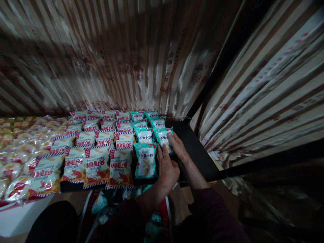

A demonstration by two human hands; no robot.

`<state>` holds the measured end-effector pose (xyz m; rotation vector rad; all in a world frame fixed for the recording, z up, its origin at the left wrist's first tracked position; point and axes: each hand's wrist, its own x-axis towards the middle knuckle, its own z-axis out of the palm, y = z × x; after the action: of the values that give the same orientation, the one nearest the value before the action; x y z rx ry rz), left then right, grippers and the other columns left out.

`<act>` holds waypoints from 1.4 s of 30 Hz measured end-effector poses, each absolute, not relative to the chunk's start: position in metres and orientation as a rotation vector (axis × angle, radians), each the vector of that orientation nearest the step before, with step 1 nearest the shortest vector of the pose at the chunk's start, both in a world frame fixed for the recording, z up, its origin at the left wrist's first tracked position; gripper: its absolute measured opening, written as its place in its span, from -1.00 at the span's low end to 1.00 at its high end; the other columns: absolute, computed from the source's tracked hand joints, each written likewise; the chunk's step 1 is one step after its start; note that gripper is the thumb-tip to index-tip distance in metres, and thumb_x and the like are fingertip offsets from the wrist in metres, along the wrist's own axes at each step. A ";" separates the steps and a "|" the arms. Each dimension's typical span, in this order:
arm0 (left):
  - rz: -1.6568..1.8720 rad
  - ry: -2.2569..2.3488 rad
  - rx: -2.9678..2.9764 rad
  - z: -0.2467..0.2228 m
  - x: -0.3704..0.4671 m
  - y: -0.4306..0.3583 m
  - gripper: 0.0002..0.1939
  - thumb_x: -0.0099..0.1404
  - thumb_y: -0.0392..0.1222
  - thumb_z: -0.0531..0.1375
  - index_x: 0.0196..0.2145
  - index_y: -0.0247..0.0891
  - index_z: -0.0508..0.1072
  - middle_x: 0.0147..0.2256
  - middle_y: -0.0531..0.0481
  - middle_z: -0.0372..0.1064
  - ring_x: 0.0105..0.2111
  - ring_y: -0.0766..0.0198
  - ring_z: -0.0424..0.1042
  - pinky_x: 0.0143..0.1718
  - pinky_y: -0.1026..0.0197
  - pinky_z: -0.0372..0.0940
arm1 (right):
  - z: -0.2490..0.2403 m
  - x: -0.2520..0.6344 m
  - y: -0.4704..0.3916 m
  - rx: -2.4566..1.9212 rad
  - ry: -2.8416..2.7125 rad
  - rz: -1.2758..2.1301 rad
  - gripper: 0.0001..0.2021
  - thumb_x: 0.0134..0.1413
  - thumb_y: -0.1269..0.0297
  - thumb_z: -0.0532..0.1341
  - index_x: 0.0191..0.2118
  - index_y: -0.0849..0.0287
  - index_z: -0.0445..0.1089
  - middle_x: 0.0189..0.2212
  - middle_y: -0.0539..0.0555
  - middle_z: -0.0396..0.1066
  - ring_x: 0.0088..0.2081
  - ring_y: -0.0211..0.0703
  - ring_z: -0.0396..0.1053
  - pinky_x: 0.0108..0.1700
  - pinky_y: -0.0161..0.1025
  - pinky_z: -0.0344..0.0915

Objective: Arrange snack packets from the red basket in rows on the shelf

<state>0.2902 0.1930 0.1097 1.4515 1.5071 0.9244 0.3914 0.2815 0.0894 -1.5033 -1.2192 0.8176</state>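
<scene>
On the black shelf, a teal and white snack bag [163, 136] stands upright between my two hands. My right hand [179, 146] presses along its right side with the fingers stretched forward. My left hand [167, 167] reaches to its lower front and left side, the fingertips against the packaging. Part of the bag is hidden behind the fingers. Just left of my left hand stands another teal snack bag [145, 161], at the front of its row. More teal snack bags [158, 123] stand behind in two columns.
Several rows of white and red snack bags [97, 165] fill the shelf to the left, beside clear-wrapped round items [21, 153]. Black shelf surface [194, 145] shows on the right. Below lies an open red-edged package [167, 209] with teal bags. Striped printed sheeting [141, 67] covers the back.
</scene>
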 end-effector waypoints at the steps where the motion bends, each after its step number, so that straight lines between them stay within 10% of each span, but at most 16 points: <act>1: 0.910 1.512 1.453 0.111 0.290 0.194 -0.21 0.06 -0.45 0.07 0.28 -0.48 0.02 0.36 -0.27 -0.33 0.35 0.04 -0.31 0.35 0.09 -0.25 | 0.091 0.390 0.282 -1.515 -1.244 0.848 -0.46 0.04 -0.19 0.14 0.04 0.01 0.41 -0.06 0.04 0.50 -0.04 0.02 0.42 0.04 -0.03 0.29; 42: 0.829 1.504 1.559 0.116 0.283 0.186 -0.26 0.11 -0.38 0.07 0.27 -0.46 0.06 0.36 -0.23 -0.27 0.36 0.10 -0.33 0.34 0.11 -0.29 | 0.073 0.381 0.230 -1.671 -1.306 0.647 -0.23 0.07 -0.26 -0.05 0.25 0.19 0.15 0.26 0.20 0.14 0.27 0.07 0.10 0.30 0.06 -0.03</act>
<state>0.2827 0.1862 0.1160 1.5592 1.5042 0.8286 0.3806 0.2301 0.0731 -1.6707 -1.3060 0.6470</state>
